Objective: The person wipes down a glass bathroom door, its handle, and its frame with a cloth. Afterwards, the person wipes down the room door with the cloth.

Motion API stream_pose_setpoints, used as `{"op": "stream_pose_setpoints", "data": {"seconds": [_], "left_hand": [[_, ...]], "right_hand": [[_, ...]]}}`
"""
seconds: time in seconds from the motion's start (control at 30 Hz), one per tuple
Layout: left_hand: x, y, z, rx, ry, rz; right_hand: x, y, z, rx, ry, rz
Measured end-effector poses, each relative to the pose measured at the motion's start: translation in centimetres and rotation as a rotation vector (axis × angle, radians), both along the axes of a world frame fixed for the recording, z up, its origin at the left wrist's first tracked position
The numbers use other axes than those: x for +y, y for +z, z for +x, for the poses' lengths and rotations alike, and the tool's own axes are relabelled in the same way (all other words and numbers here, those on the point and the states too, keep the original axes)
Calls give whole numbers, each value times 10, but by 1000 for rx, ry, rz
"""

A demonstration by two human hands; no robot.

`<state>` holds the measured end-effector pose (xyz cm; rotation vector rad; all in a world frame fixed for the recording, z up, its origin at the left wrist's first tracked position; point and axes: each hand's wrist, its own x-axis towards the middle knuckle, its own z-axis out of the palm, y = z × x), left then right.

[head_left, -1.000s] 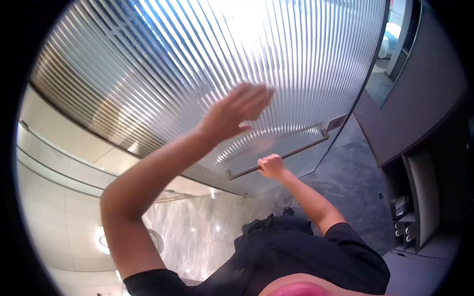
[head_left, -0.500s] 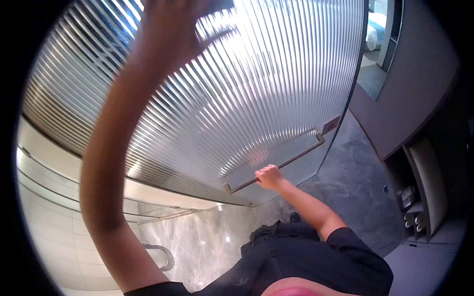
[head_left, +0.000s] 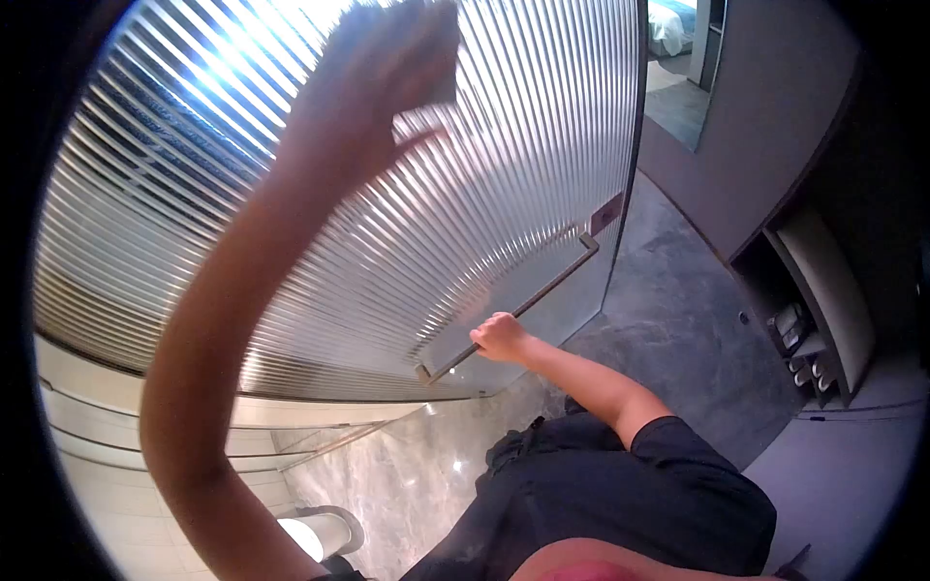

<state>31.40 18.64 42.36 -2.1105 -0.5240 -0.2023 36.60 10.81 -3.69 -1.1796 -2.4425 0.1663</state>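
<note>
1. Ribbed glass makes up most of the big door (head_left: 523,126), which fills the upper left and middle of the frame.
2. Near the middle of the frame, the right hand (head_left: 501,338) has its fingers (head_left: 489,326) curled tight around the long bar handle (head_left: 554,283). Getting hold of the bar looks done.
3. At the top, left of the middle, the left hand (head_left: 363,87) is up in front of the glass. It is blurry. Its thumb sticks out, but I cannot tell if the other fingers are wide or narrow, hold something, or touch the glass.
4. Grey floor (head_left: 668,310) shows past the door's right edge, so I think it is at least partly open. I cannot tell how much of its swing is left.
5. The handle's long way runs on a slant. One end points to the lower left. The other points to the upper right, just beside a dark plate (head_left: 606,213) near the door's right edge.
6. The ribs spread up from near the handle like a fan, and the door goes past the top of the frame.
</note>
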Motion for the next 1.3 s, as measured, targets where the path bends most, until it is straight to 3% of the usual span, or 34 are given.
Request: {"op": "stream_pose_setpoints", "data": {"seconds": [0.03, 0.1, 0.23, 0.33, 0.37, 0.4, 0.63, 0.7, 0.77, 0.83, 1.0, 1.1, 1.17, 1.23, 1.3], "left_hand": [[-4, 29, 15, 43, 174, 4], [-25, 62, 34, -12, 173, 250], [-6, 42, 46, -149, 2, 440], [-33, 6, 61, -72, 242, 18], [-12, -16, 51, -69, 140, -162], [7, -50, 40, -9, -10, 88], [-20, -206, 14, 345, 72, 72], [-19, -232, -2, 365, 15, 13], [-12, -242, -7, 226, -114, -19], [-14, -243, -10, 171, -163, -119], [-92, -265, -13, -395, -472, -606], [-144, -329, -40, -622, -322, -1065], [-173, -375, -54, -761, -140, -1524], [-206, -397, -48, -1135, -104, -1918], [-226, -415, -48, -1256, -36, -2148]], "right_hand": [[-3, 1, 0, -25, -5, -32], [-2, -3, 0, -34, 6, -9], [-2, -5, 1, 21, 43, 26], [-13, 7, 6, 85, 29, -40], [-21, 6, 5, 164, 3, -9], [-27, 5, 6, 242, -22, 27], [-76, 6, 9, 445, -166, 103], [-93, 3, 13, 468, -238, 78], [-117, -7, 14, 468, -353, 10], [-141, -18, 15, 578, -432, -194], [-191, -35, 21, 739, -752, -292], [-206, -2, 17, 1063, -750, -344], [-219, 13, 13, 1261, -654, -385], [-228, 21, 22, 1463, -600, -634], [-246, 22, 24, 1551, -607, -741]]}}
